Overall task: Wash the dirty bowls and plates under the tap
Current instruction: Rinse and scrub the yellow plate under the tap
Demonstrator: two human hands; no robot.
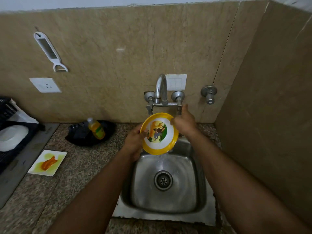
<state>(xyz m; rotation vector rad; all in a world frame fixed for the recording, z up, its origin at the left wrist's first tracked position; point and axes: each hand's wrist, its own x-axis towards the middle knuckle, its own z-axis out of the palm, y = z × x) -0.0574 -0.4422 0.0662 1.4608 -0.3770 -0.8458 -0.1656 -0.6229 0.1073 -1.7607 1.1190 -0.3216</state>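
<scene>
The left hand (135, 141) grips the yellow-rimmed bowl (159, 133) by its left edge, tilted over the sink (200, 179) below the tap (161, 88), while the right hand's (184, 124) loosely spread fingers touch its upper right rim.

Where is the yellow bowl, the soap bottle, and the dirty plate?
yellow bowl (158, 132): head view, on the picture inside the bowl.
soap bottle (97, 129): head view, on its orange body.
dirty plate (48, 162): head view, on the orange smear in its middle.
</scene>
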